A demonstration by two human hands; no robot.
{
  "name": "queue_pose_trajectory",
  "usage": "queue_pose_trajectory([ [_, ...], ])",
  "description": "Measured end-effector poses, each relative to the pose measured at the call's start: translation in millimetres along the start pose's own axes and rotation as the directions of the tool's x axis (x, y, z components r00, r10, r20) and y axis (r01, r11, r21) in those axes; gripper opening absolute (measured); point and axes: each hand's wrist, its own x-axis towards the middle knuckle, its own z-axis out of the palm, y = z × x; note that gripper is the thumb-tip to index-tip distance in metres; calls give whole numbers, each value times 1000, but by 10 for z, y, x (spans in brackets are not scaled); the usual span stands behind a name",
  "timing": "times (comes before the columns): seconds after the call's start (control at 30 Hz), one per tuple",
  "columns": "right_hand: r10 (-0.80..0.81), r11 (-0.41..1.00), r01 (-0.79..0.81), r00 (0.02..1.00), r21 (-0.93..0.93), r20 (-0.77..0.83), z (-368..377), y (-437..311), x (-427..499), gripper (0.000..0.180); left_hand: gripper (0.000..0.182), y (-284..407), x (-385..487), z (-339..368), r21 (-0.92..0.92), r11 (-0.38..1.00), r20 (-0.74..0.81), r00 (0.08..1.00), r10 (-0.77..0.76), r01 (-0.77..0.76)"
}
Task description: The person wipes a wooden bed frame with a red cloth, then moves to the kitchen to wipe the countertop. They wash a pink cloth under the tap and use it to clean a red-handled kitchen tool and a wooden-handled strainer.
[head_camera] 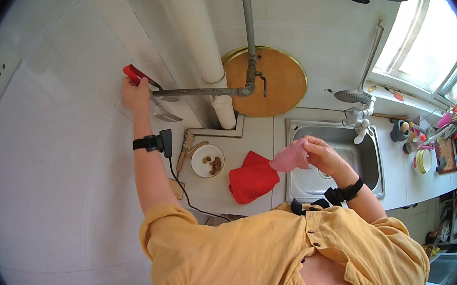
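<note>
High against the left wall, my left hand [136, 96] is closed around the red handle [131, 74] of a kitchen turner, beside the end of a grey metal pipe [198, 91]. A flat metal turner blade [166, 112] shows below the pipe; the pipe and my hand hide part of the shank. My right hand [322, 155] pinches a thin pink cloth [290, 157], which hangs over the left rim of the steel sink [352, 167]. Just left of it, a folded red cloth [253, 179] lies on the white tiled counter [218, 200].
A white bowl [199, 170] holding several small round fruits stands on the counter. A round wooden board [278, 83] leans behind the pipes. The faucet [362, 122] is at the sink's far right, with a skimmer [353, 95] hanging above. Jars and utensils [400, 130] crowd the right counter.
</note>
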Motion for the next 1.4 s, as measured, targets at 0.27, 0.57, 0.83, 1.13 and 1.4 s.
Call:
queue_pose_trajectory([
  [0.27, 2, 994, -10, 998, 113, 63, -23, -74, 12, 14, 22, 2, -105, 61, -77, 985, 73, 984, 161, -156],
  [0.57, 18, 991, -22, 999, 133, 32, -163, -2, 9, 14, 22, 188, 267, 142, -181, 977, 37, 993, 116, -108],
  [0.83, 27, 991, -28, 1000, 131, 11, -167, 6, 48, 18, 24, 530, 444, 44, -411, 910, 63, 998, -20, 44],
  [1.13, -30, 987, 27, 999, 159, 17, -46, -43, 67, 22, 20, 1655, -41, -599, -590, 807, 242, 959, 150, 22],
  [1.4, -573, 818, 575, 818, 35, -48, 500, -935, -65, 21, 19, 2278, -1673, -139, -666, 684, 672, 636, 380, 296],
])
